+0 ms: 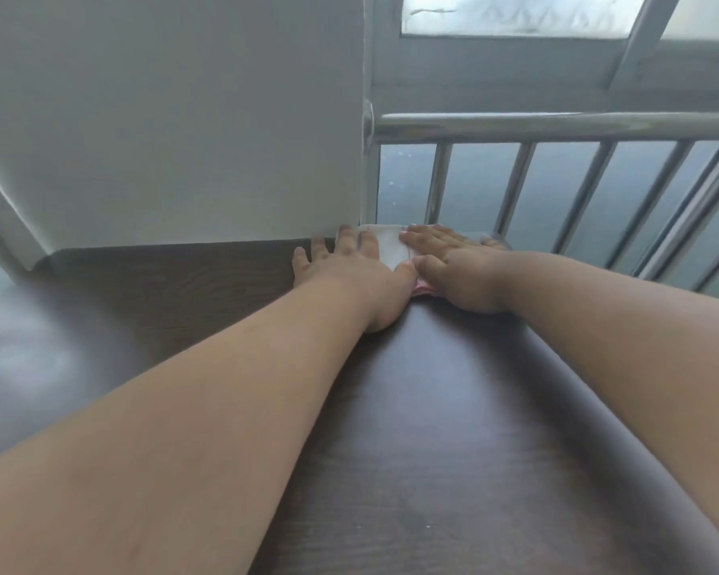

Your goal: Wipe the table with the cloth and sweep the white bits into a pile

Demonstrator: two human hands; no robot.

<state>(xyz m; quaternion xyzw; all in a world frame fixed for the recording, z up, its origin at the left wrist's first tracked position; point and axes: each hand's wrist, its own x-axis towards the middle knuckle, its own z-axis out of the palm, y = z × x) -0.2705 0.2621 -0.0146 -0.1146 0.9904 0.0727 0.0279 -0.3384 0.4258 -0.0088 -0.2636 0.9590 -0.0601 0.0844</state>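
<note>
1. Nearest the camera: two bare forearms stretched forward over the dark wood-grain worktop [432, 429], running side by side toward its far edge.
2. Further on, left hand [349, 269] laid flat, palm down, fingers straight and slightly spread; outer fingers on bare worktop, inner fingers and thumb side resting on the cloth [387, 246].
3. Right hand [453, 263] likewise flat and palm down, fingers straight and close together, pressing on the right part of the cloth. No pinching or curling in either grip.
4. Cloth: white, with a pink edge peeking out under the heel of the right hand; flat on the worktop at the far edge, mostly covered, a white patch showing between the two hands, thumbs nearly meeting at its near side.
5. White bits: not discernible anywhere on the worktop.
6. Beyond the hands: white wall [162, 118] rising at the far left, fingertips of the left hand near its base.
7. Farthest: metal railing [557, 124] with slanted bars on the right, window frame above it.
</note>
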